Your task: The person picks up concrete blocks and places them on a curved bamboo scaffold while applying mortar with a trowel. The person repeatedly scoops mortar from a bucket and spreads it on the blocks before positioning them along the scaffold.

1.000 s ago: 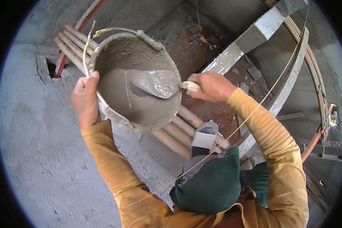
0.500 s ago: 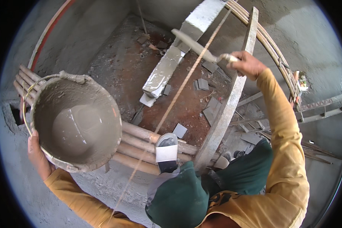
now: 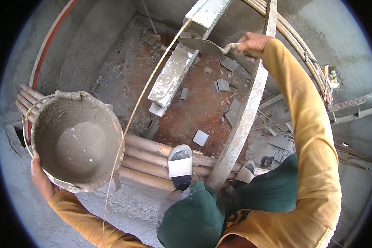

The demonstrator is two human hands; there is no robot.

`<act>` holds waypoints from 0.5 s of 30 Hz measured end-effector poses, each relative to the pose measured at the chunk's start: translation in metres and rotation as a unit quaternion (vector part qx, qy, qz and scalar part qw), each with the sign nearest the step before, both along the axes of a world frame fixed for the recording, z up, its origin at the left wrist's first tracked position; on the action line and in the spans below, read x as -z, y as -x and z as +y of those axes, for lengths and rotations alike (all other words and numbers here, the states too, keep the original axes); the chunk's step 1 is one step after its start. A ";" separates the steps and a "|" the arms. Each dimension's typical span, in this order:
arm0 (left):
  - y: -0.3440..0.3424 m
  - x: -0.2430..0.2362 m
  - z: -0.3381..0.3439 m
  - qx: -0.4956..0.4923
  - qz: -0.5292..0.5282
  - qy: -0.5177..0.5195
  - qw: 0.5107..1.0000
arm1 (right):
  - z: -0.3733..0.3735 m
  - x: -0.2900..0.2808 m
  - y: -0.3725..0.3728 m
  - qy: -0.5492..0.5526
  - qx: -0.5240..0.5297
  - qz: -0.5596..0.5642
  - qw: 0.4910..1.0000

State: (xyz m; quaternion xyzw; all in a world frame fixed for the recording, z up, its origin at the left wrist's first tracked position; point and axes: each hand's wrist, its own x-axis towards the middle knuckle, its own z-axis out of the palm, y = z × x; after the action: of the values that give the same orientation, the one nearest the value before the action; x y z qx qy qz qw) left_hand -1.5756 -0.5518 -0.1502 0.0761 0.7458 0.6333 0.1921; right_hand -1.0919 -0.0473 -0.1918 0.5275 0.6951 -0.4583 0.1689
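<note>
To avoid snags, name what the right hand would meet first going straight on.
Leading with the trowel, the right hand would likely meet the twisted cord, near the trowel's tip; depth is unclear, so it might pass underneath.

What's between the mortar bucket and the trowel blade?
In the head view, going from bucket to trowel: debris-strewn floor, the twisted string crossing in front, then the mortar-coated beam.

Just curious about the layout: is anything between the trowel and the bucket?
Yes: a string crosses the view between the trowel in the right hand and the bucket, overlapping the bucket's right rim; its height is unclear.
</note>
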 end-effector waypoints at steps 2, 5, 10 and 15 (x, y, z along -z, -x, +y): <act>-0.001 0.000 0.002 -0.006 0.000 0.003 1.000 | 0.020 -0.005 0.006 -0.002 0.011 -0.083 0.997; -0.004 -0.001 0.004 0.001 -0.012 -0.002 1.000 | 0.023 -0.040 -0.017 -0.033 -0.058 -0.060 0.996; -0.014 -0.007 0.011 0.018 -0.027 -0.017 0.999 | -0.035 -0.103 -0.030 -0.193 -0.163 -0.063 0.965; -0.028 -0.012 0.018 0.028 0.088 0.018 0.996 | -0.120 -0.101 0.076 -0.376 -0.427 0.118 0.814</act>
State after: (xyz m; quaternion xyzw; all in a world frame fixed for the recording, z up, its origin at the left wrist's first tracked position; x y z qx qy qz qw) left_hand -1.5478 -0.5343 -0.1383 0.1486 0.7688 0.6049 0.1447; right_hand -1.1675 -0.1672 -0.0904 0.1416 0.9833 -0.1016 0.0532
